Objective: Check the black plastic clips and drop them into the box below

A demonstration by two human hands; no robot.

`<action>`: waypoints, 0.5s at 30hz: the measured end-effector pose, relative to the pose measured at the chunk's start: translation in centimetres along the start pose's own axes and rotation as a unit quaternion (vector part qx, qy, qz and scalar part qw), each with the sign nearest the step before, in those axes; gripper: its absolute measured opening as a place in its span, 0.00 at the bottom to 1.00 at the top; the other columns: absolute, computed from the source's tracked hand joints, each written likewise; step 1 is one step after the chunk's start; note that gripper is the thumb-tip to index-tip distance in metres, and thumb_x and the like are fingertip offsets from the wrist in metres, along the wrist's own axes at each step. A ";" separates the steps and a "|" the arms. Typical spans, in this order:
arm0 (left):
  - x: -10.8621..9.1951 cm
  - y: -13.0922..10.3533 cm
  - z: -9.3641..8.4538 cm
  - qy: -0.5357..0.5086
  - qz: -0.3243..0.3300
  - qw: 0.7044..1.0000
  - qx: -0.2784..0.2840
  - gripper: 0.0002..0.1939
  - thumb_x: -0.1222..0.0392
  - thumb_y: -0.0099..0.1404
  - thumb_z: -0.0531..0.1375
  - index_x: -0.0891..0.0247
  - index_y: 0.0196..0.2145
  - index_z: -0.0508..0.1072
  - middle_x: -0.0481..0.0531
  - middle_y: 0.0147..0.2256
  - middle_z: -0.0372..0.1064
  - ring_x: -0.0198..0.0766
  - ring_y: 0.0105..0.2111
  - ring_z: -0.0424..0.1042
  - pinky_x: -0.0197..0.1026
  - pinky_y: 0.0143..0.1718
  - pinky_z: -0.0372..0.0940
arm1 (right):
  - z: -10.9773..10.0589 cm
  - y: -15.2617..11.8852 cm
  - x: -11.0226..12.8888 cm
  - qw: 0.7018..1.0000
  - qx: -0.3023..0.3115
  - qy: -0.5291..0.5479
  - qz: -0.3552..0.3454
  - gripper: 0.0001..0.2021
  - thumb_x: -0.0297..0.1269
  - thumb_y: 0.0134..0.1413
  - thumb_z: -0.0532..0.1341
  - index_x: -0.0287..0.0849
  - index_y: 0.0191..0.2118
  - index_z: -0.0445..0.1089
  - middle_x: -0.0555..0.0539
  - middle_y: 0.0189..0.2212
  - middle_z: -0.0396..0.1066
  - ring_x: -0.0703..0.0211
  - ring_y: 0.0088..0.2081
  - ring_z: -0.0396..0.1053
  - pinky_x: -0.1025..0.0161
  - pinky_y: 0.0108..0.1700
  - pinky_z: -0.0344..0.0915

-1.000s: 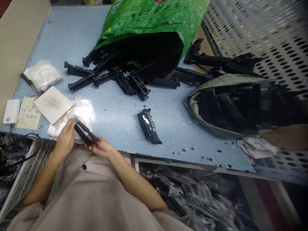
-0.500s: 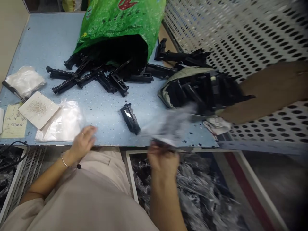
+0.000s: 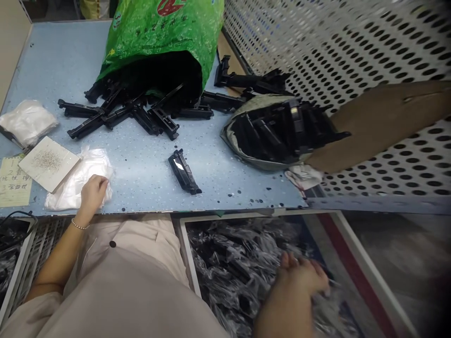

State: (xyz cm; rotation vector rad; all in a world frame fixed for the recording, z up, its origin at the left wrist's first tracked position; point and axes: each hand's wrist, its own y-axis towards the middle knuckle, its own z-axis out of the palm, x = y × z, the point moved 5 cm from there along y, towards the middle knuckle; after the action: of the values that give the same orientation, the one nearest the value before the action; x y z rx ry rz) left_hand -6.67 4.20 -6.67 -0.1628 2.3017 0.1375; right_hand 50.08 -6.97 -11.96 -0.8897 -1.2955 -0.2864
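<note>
My left hand (image 3: 93, 190) rests on a stack of clear plastic bags (image 3: 66, 191) at the table's front edge, its fingers pressed together; whether a bag is pinched is hidden. Over the drawer-like bin (image 3: 186, 253) of bagged black parts (image 3: 239, 270) is my right hand (image 3: 301, 277), slightly blurred, its fingers apart and nothing seen in them. One loose black part (image 3: 184, 171) lies on the blue table (image 3: 141, 164) between the stack of bags and the grey-green sack (image 3: 243, 155).
A green bag (image 3: 165, 37) spills several black parts (image 3: 86, 122) at the back. More fill the grey-green sack at right, beside a perforated metal panel (image 3: 352, 56). A white tile (image 3: 49, 163) and a yellow note (image 3: 14, 183) lie at left.
My right hand has moved down and right over the bin and let go of the bagged part. My left hand has moved left onto the plastic bags. The view has shifted slightly.
</note>
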 end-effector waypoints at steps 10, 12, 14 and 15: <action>1.5 -1.0 -0.5 -0.358 -0.156 0.920 -0.034 0.19 0.53 0.50 0.73 0.63 0.33 0.70 0.48 0.29 0.72 0.35 0.30 0.74 0.40 0.36 0.68 | 35.6 -18.4 -1.9 0.830 0.534 -0.150 -0.061 0.13 0.50 0.59 0.61 0.47 0.42 0.73 0.46 0.38 0.77 0.59 0.33 0.73 0.59 0.34 0.70; 1.4 -1.3 -0.8 -0.366 -0.140 0.919 -0.043 0.19 0.53 0.52 0.71 0.62 0.33 0.66 0.47 0.30 0.72 0.34 0.30 0.73 0.40 0.37 0.68 | 39.6 -20.6 -4.3 0.805 0.573 -0.151 -0.024 0.13 0.50 0.56 0.62 0.44 0.36 0.71 0.49 0.31 0.75 0.63 0.28 0.70 0.64 0.30 0.68; 1.5 -1.6 -1.5 -0.335 -0.115 0.932 -0.073 0.16 0.54 0.56 0.68 0.61 0.34 0.65 0.47 0.31 0.70 0.34 0.31 0.72 0.40 0.37 0.68 | 41.6 -21.0 -6.3 0.807 0.575 -0.136 0.007 0.15 0.50 0.53 0.64 0.44 0.31 0.67 0.52 0.26 0.71 0.65 0.25 0.67 0.66 0.27 0.66; 1.4 -1.8 -1.7 -0.295 -0.099 0.947 -0.085 0.14 0.54 0.59 0.66 0.61 0.35 0.65 0.47 0.32 0.69 0.34 0.32 0.71 0.40 0.38 0.67 | 42.0 -20.8 -6.9 0.813 0.569 -0.124 0.021 0.15 0.51 0.51 0.65 0.43 0.31 0.66 0.53 0.26 0.71 0.65 0.25 0.66 0.66 0.27 0.65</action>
State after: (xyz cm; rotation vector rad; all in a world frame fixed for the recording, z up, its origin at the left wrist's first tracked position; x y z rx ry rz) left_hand -8.61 2.10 -6.65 -0.3863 1.6645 0.2460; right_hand 4.96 7.25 -9.55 0.0991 -1.3750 0.6403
